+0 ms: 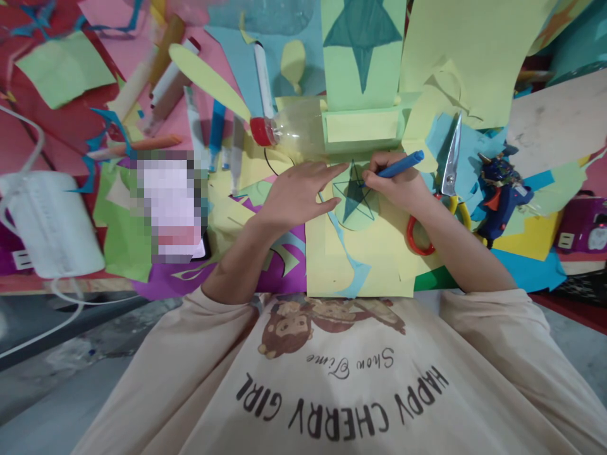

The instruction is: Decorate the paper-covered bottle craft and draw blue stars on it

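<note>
In my right hand is a blue marker, its tip down at a star outline on a round piece of pale green paper. Part of the star is coloured dark green-blue. My left hand hovers at or rests on the left edge of that piece, thumb and fingers apart and holding nothing; I cannot tell if it touches. Under the piece lies a pale yellow sheet with a thin light blue scrap on it. Above stands a green card with a big dark star.
Scissors with red and yellow handles lie right of my right hand, near a dark blue glue gun. A clear bottle with a red cap lies behind my hands. Left are several markers, a blurred-out phone and a white device with cables.
</note>
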Demonstrator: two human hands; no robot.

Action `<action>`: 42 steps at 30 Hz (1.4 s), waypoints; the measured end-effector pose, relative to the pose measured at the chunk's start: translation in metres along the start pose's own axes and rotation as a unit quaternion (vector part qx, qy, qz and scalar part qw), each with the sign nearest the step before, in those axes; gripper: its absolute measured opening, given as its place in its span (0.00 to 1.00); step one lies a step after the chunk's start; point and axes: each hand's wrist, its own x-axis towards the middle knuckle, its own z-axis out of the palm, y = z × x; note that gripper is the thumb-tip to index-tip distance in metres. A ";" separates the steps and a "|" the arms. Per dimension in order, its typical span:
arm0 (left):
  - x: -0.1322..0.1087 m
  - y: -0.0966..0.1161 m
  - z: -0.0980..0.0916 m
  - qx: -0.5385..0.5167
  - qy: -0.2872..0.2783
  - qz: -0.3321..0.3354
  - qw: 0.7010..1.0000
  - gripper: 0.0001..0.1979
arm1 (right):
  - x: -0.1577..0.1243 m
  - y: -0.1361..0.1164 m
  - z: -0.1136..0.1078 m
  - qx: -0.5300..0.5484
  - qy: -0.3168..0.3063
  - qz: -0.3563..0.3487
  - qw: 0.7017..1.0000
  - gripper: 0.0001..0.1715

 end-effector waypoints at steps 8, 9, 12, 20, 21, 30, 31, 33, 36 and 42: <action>-0.001 0.000 -0.001 -0.002 0.002 0.006 1.000 0.31 | 0.000 0.001 -0.001 0.021 0.004 0.016 1.000 0.24; -0.001 0.000 -0.001 -0.001 0.002 0.004 1.000 0.31 | 0.000 0.001 -0.001 0.023 0.004 0.017 1.000 0.24; 0.000 -0.001 0.001 -0.002 0.001 0.002 1.000 0.31 | 0.001 0.001 -0.001 0.023 0.002 0.014 1.000 0.23; 0.000 0.001 -0.001 0.003 -0.007 -0.002 1.000 0.31 | 0.000 0.004 0.001 0.018 0.007 -0.001 1.000 0.27; 0.000 0.001 -0.001 0.002 -0.006 -0.002 1.000 0.32 | 0.000 0.003 0.001 0.018 0.006 0.001 1.000 0.27; 0.001 -0.002 0.003 -0.020 0.009 0.006 1.000 0.31 | 0.001 0.001 0.000 0.020 0.010 0.011 1.000 0.21; 0.001 -0.003 0.003 -0.021 0.010 0.006 1.000 0.31 | 0.000 0.001 0.000 0.018 0.009 0.010 1.000 0.22; 0.001 -0.003 0.003 -0.018 0.009 0.006 1.000 0.31 | 0.000 0.003 0.000 0.014 0.009 0.005 1.000 0.23; 0.001 -0.002 0.002 -0.003 0.002 0.004 1.000 0.32 | -0.001 0.004 0.000 0.013 0.009 -0.004 1.000 0.24; 0.000 0.002 -0.001 0.016 -0.005 0.003 1.000 0.30 | 0.000 0.004 0.002 0.018 0.020 -0.004 1.000 0.21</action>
